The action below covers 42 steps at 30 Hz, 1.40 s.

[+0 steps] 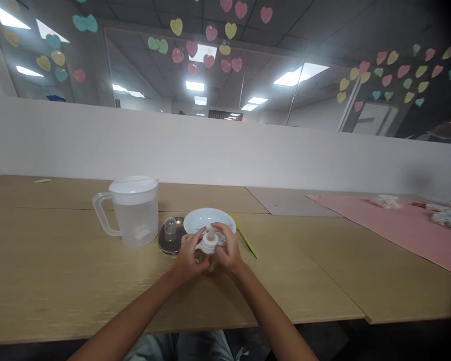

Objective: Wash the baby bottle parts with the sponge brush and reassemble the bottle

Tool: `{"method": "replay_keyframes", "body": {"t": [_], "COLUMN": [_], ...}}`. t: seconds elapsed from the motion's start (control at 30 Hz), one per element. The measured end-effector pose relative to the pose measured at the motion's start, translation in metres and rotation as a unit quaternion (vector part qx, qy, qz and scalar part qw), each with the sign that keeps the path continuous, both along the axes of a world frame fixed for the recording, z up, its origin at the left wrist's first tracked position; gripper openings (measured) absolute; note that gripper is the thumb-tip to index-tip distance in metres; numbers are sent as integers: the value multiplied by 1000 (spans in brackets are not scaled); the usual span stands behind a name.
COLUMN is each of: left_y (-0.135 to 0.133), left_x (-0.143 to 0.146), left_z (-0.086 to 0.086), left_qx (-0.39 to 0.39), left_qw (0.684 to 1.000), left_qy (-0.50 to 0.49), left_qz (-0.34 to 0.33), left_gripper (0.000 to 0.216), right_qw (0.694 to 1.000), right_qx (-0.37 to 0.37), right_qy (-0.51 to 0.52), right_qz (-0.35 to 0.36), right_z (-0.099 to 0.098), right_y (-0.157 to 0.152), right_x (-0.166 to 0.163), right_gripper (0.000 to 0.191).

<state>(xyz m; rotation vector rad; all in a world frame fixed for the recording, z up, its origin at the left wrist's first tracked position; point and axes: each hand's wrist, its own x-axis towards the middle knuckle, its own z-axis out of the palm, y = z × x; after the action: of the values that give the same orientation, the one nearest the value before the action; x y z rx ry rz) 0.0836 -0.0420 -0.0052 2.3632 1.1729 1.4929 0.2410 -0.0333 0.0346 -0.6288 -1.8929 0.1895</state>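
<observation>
Both hands meet over the wooden table (60,271) around a small baby bottle (209,241) with a white collar and a pale teat. My left hand (188,255) wraps the bottle's body from the left, fingers curled. Fingers of my right hand (229,248) close on the white collar from the right. Just behind the bottle lies a white plate (206,218). To its left a small clear cap (170,228) stands on a round metal dish (164,243).
A translucent plastic jug (135,210) with water and a white lid stands left of the dish. A yellow-green stick-like tool (244,234) lies right of the plate. A pink mat (398,225) with white items covers the far right. A white partition runs behind the table.
</observation>
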Motion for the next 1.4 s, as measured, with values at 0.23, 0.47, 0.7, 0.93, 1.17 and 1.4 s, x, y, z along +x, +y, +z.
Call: {"method": "replay_keyframes", "body": {"t": [0.23,0.47,0.7,0.93,1.17,1.4], "left_y": [-2,-2,0,-2,-2,4], "left_x": [1,0,-4,-5,-5,-11], "left_z": [1,1,6,12,15,11], "left_qx": [-33,-50,-93,-123,-102,-59], "left_qw": [999,998,991,988,991,998], "left_qy": [-12,-30,-75,-75,-70,-4], "left_qz": [0,-3,-52,-61,-54,-19], "left_gripper": [80,76,80,72,67,63], "right_qw": [998,991,981,994,996,999], "right_qx": [-51,-114,-181,-104,-69,-1], "right_qy": [-24,-2,28,-3,-41,-28], "right_qz": [2,71,61,38,31,-34], "right_z": [-1,2,8,8,6,-4], "right_y": [2,2,1,3,-3,-2], "right_x": [-4,-2,-1,-3,-4,-10], "right_gripper": [58,68,59,36,32,29]}}
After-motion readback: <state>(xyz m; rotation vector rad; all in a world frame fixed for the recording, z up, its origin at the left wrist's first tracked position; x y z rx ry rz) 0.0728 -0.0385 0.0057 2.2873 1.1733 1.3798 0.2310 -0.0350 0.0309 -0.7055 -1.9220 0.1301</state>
